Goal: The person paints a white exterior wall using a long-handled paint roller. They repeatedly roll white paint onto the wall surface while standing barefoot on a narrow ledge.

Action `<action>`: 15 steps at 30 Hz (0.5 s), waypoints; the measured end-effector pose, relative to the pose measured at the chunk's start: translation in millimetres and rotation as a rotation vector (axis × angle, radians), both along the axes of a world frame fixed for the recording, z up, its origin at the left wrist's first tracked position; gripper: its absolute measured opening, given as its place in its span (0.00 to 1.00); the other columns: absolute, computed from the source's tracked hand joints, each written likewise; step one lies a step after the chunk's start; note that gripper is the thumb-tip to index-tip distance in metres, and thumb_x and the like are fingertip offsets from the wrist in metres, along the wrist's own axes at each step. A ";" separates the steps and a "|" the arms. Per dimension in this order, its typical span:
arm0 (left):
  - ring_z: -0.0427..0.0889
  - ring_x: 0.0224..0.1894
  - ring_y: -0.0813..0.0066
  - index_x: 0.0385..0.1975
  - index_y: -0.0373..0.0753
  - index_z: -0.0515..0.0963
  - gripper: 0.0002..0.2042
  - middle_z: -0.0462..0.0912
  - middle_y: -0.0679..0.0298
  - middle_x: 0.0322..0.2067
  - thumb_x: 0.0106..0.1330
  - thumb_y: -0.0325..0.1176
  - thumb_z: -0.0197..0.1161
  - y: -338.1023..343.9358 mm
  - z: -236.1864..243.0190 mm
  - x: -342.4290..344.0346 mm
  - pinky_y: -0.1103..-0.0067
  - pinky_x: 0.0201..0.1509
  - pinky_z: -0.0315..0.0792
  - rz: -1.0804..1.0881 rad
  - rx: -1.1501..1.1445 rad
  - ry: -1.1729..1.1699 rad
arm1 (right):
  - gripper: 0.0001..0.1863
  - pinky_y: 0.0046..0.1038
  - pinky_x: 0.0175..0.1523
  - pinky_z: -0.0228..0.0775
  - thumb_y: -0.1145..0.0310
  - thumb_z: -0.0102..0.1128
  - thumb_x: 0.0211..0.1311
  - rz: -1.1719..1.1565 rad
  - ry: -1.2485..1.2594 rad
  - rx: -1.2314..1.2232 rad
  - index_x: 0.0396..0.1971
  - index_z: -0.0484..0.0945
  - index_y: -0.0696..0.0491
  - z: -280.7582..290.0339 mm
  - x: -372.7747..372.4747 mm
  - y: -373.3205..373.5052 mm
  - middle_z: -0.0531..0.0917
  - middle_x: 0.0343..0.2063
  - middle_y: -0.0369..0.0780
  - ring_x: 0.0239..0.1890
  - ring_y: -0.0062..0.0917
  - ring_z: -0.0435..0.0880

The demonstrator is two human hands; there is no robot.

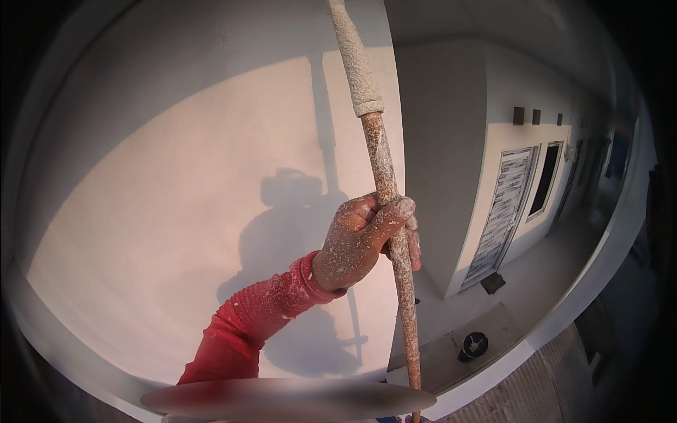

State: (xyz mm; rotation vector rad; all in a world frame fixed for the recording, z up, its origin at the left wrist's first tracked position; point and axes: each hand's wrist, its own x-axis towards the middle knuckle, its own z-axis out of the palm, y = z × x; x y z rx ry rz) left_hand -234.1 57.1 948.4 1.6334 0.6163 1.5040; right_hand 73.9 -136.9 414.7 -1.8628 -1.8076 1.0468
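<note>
My left hand (363,233), in a red sleeve and speckled with white paint, is wrapped round a long rusty, paint-spattered pole (402,303). Its upper part carries a thick white, rough, paint-caked piece (352,56) that runs out past the top edge. Behind it stands a pale wall (176,197), sunlit below a shaded band, with shadows of the pole and of me on it. The pole's lower end runs into a blurred band at the bottom edge. My right hand cannot be seen.
Right of the wall's edge lies a shaded recess with a streaked white door (502,211), a dark window (545,176), and small dark squares above them. Below are a dark bucket (472,347), a dark mat (493,283) and a pale ledge (543,331) curving along the right.
</note>
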 end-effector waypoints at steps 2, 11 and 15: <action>0.83 0.23 0.72 0.33 0.34 0.71 0.12 0.80 0.59 0.21 0.73 0.38 0.51 -2.2 2.5 1.5 0.81 0.25 0.77 -0.022 -0.053 0.002 | 0.22 0.45 0.34 0.73 0.47 0.55 0.61 0.038 -0.033 -0.030 0.32 0.83 0.52 22.1 1.7 10.4 0.82 0.25 0.52 0.31 0.47 0.83; 0.79 0.34 0.80 0.38 0.35 0.71 0.12 0.80 0.64 0.28 0.73 0.39 0.51 -47.9 -163.5 30.7 0.82 0.38 0.73 -0.297 -0.425 0.011 | 0.20 0.40 0.36 0.74 0.51 0.56 0.61 0.042 -0.037 -0.165 0.33 0.82 0.55 16.3 11.6 -16.3 0.82 0.27 0.51 0.34 0.42 0.84; 0.79 0.41 0.74 0.43 0.35 0.70 0.11 0.82 0.61 0.34 0.75 0.38 0.48 -82.2 -249.6 47.1 0.77 0.45 0.73 -0.313 -0.473 0.252 | 0.17 0.38 0.36 0.74 0.55 0.59 0.59 0.010 0.031 -0.204 0.32 0.82 0.56 4.8 13.3 -34.3 0.82 0.25 0.49 0.33 0.38 0.84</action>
